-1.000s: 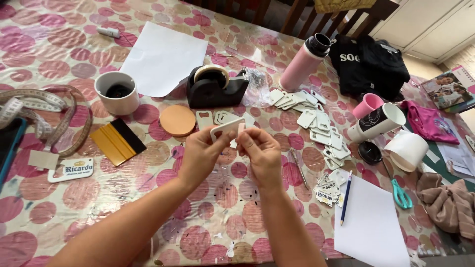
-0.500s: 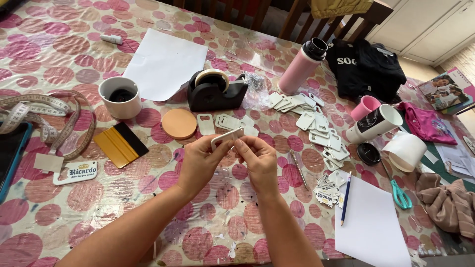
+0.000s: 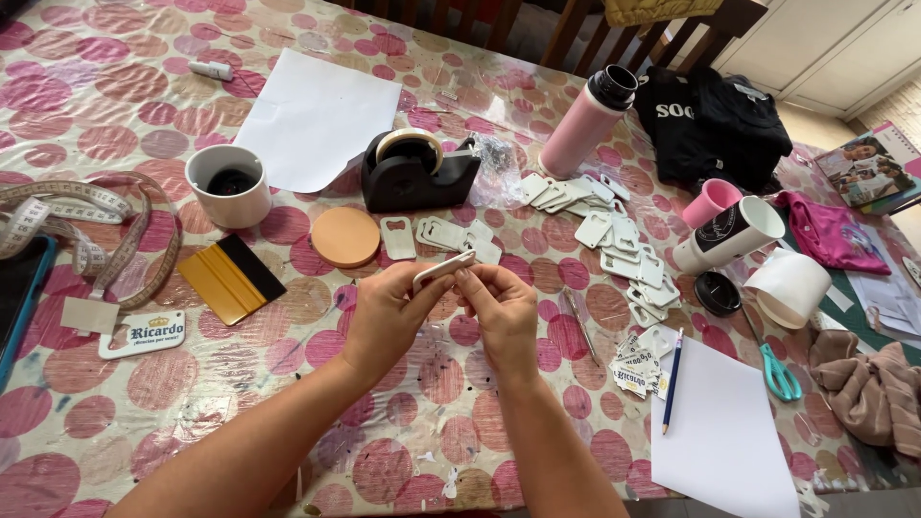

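Surveying the table (image 3: pixel 115 58), we note many white blanks (image 3: pixel 614 235) spread loose, few printed ones (image 3: pixel 638 369) stacked: most work likely remains. Our left hand (image 3: pixel 384 321) and right hand (image 3: pixel 504 312) pinch one white tag (image 3: pixel 443 269) above the table's middle.

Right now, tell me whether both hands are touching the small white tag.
Touching. The head view shows the left hand pinching the small white tag from below, while the right hand has its fingertips on the tag's near end.
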